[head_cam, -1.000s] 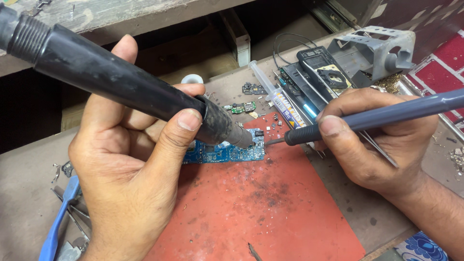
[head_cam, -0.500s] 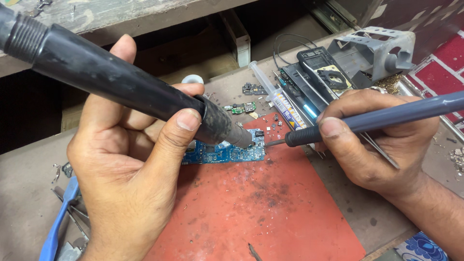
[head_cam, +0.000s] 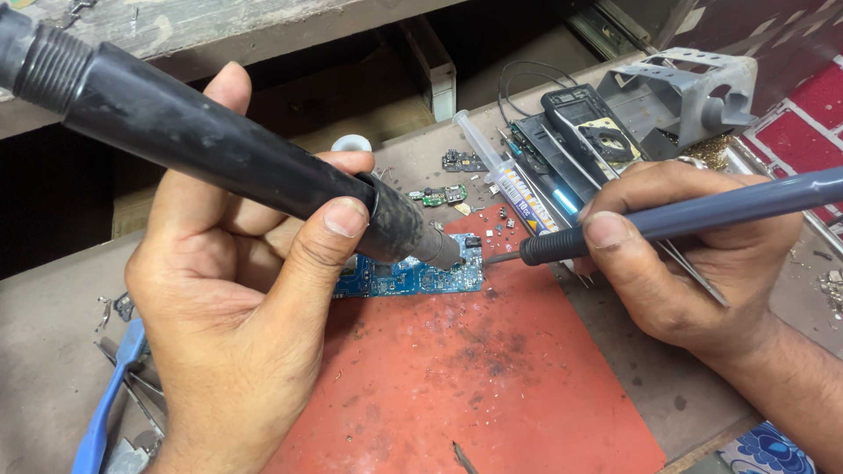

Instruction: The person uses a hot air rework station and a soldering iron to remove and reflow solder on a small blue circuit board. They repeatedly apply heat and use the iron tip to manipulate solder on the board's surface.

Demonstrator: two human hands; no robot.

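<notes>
My left hand [head_cam: 237, 325] grips a thick black hot-air wand [head_cam: 219, 158], its nozzle pointing down at the right end of a blue circuit board [head_cam: 413, 279]. The board lies on a red work mat [head_cam: 492, 386]. My right hand [head_cam: 694, 254] holds a slim grey-blue soldering iron [head_cam: 702, 215] like a pen, its tip touching the board's right edge beside the nozzle. A pair of thin metal tweezers [head_cam: 698, 276] is also tucked in my right hand.
Behind the mat lie a syringe [head_cam: 496, 171], small green and dark boards [head_cam: 443, 195], a black multimeter [head_cam: 593, 123] and a grey metal stand [head_cam: 694, 92]. Blue-handled pliers [head_cam: 105, 404] rest at the left. A white ring [head_cam: 351, 143] sits behind my left fingers.
</notes>
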